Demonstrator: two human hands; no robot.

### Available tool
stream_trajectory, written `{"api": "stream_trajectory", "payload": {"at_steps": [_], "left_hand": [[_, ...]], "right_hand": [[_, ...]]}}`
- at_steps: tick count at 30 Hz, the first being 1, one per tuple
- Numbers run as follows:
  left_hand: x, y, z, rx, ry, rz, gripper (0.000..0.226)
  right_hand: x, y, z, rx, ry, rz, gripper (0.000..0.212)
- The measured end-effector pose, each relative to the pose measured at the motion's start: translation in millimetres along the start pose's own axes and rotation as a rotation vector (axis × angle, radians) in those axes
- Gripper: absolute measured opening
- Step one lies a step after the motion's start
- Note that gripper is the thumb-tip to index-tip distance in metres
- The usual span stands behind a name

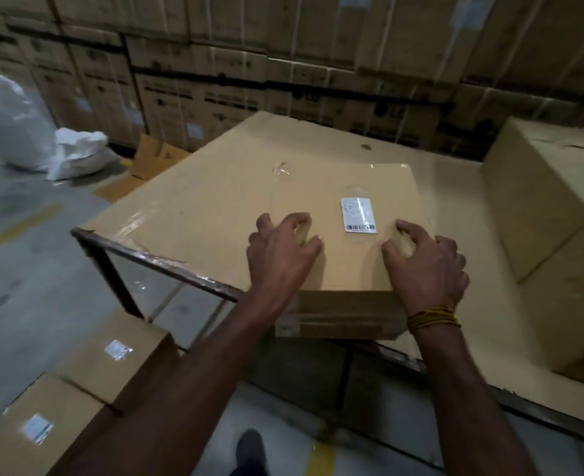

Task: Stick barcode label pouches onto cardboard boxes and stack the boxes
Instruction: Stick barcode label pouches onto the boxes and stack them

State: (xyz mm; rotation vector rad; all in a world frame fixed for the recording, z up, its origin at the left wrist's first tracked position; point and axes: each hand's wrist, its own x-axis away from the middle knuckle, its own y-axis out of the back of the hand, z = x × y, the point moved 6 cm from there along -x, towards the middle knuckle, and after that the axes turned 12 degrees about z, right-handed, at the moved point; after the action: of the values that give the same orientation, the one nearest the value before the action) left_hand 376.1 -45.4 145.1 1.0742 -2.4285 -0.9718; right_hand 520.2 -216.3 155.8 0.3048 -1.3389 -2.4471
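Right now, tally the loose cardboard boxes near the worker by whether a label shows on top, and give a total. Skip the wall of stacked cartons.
Label showing on top: 3 – the box under both hands, and two floor boxes.
No label visible: 1 – the big box at right.
Total: 4

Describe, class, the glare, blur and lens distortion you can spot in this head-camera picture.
Head view: glare streaks the barcode label pouch on the box; the stacked cartons behind look dim and soft; the wide lens bows the metal frame; shadows fall beside the left hand and right hand.
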Motion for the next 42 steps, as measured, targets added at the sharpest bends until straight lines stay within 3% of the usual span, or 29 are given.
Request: {"api": "stream_trajectory", "payload": {"at_steps": [11, 16, 23, 35, 42], "left_hand": [[-94.3, -125.8, -86.9, -0.098, -0.099, 0.342, 0.057], [-131.5, -157.8, -103.6, -0.159, -0.127, 0.398, 0.061], [-153.2, -180.1, -115.0, -0.305, -0.211, 0.463, 0.062], [-188.5, -210.1, -149.8, -0.433, -0.264, 0.509, 0.067], [-185.9, -224.5, -167.3, -0.455, -0.220, 0.475, 0.064]], "right_hand": [[-114.1, 34.5, -100.8, 0.154, -0.213, -0.016, 0.044], [-170.2, 29.6, -123.8, 0.155, -0.225, 0.066, 0.045], [-194.3, 24.1, -131.2, 0.201, -0.200, 0.032, 0.044], [-235.5, 36.7, -151.5, 0.197, -0.052, 0.083, 0.047], [-260.5, 39.0, -109.7, 0.147, 0.399, 0.083, 0.033]]}}
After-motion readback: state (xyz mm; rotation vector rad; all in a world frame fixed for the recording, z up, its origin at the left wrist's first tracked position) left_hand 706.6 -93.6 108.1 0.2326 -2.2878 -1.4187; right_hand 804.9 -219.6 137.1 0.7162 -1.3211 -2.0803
